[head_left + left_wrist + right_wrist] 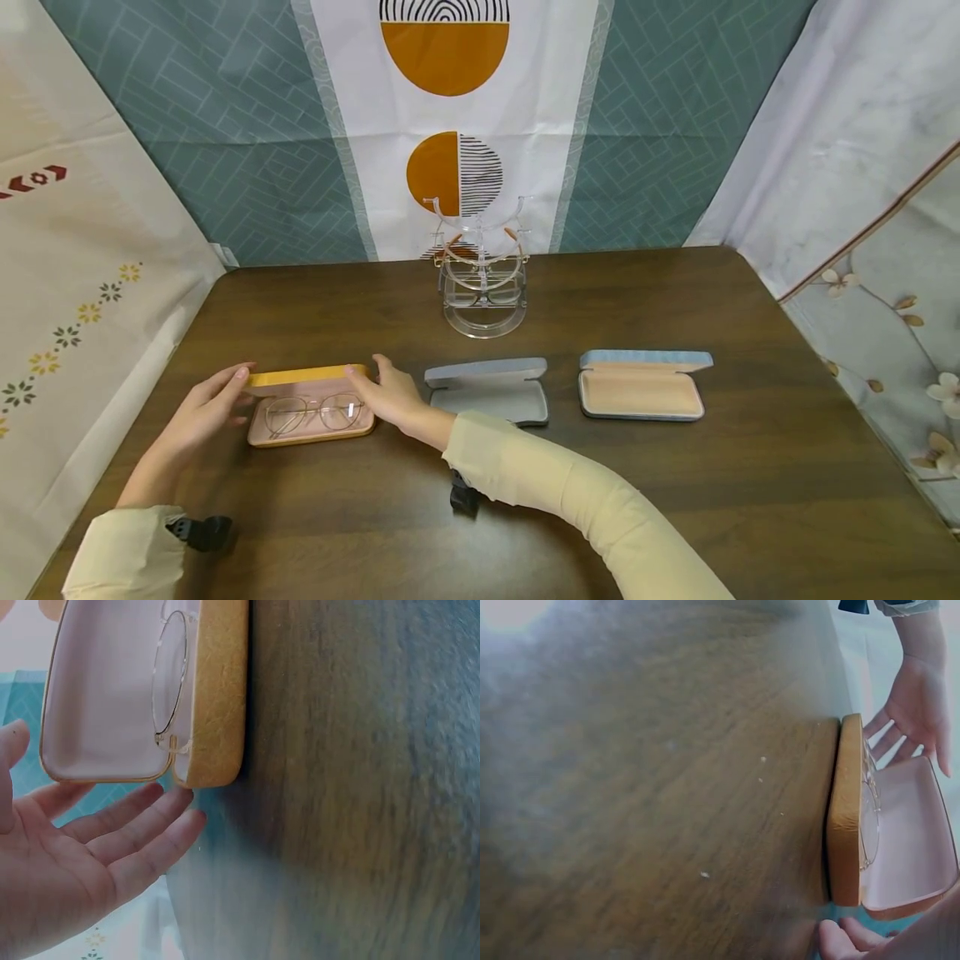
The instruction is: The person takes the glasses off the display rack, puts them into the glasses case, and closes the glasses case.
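Observation:
An orange-yellow glasses case (311,440) with a pink lining lies with its lid raised at the left of the table. Inside rest thin-rimmed glasses (313,408). My left hand (206,408) is at the case's left end, fingertips by the lid's corner. In the left wrist view the fingers of that hand (112,847) extend loosely beside the hinge end. My right hand (397,400) is at the opposite end, its thumb by the lid's right corner. The right wrist view shows only part of this hand (862,941), so its contact with the case is unclear.
A grey glasses case (498,400) lies beside my right forearm, lid up. Farther right is a blue case (641,396) with a peach lining, also with its lid up. A clear display stand (483,327) holding glasses stands at the table's back.

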Available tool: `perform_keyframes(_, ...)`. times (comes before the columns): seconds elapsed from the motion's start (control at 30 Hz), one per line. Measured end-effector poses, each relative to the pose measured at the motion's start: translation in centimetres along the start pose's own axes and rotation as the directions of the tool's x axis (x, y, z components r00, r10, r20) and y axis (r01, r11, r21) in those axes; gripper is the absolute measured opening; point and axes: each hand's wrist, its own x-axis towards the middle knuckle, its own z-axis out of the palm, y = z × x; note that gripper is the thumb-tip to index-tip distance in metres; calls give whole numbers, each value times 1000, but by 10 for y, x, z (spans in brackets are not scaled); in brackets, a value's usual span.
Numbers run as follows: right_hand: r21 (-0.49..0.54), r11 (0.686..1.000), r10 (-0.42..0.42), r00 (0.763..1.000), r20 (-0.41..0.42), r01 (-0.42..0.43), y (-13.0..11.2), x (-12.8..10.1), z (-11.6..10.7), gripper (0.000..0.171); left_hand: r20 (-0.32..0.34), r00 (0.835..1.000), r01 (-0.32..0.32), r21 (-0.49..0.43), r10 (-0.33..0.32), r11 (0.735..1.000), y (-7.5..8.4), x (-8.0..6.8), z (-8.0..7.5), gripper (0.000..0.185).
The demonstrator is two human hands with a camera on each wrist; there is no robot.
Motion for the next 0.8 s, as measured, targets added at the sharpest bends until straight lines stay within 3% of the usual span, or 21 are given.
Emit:
perform_keyframes(0.17,-35,999,-4,1000,1,4,-1,4,3,56,-24,1000,2,3,-2,1000,-3,2,4,58)
perform_keyframes(0.3,-51,998,-25,1000,1,25,0,7,4,52,-41,999,-32,-57,30,998,-6,2,5,53)
perform_keyframes(0.67,-61,997,-39,998,43,41,1,6,0,53,5,1000,-24,-136,25,990,-13,2,-1,50)
perform_keyframes(0.8,-46,998,-38,998,51,40,1,6,-1,52,19,998,-53,-182,58,982,-15,1,-2,45)
